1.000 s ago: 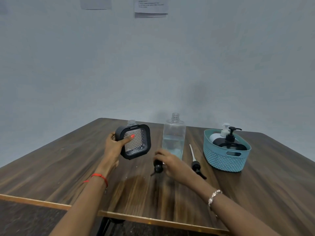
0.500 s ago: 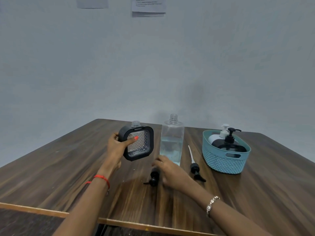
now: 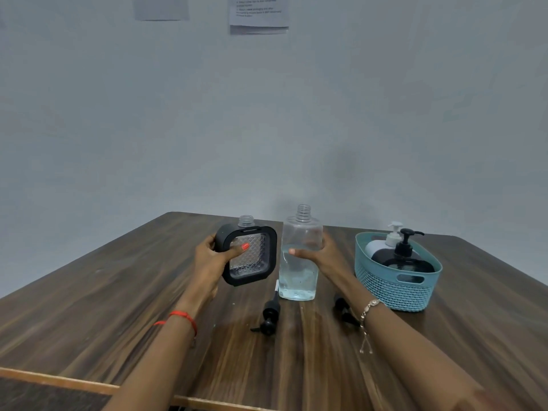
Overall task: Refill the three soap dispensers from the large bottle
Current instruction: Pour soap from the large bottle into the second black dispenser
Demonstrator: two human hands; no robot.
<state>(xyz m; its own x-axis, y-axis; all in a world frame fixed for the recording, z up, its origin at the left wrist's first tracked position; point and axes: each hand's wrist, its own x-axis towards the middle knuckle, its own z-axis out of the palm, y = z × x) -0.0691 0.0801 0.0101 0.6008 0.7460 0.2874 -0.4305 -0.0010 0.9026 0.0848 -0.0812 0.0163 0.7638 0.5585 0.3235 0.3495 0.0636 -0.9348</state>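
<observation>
The black pump head (image 3: pixel 269 314) now lies released on the tabletop (image 3: pixel 118 307), the right grip (image 3: pixel 321 254) having moved up to curl round the upright large bottle (image 3: pixel 298 274) (uncapped, roughly half full), while the left grip (image 3: pixel 212 259) still clasps the square dispenser (image 3: pixel 252 256) just beside it.

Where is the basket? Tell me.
Head view: the basket sits on the table, right side, just right of the large bottle that the right hand grips.
</observation>
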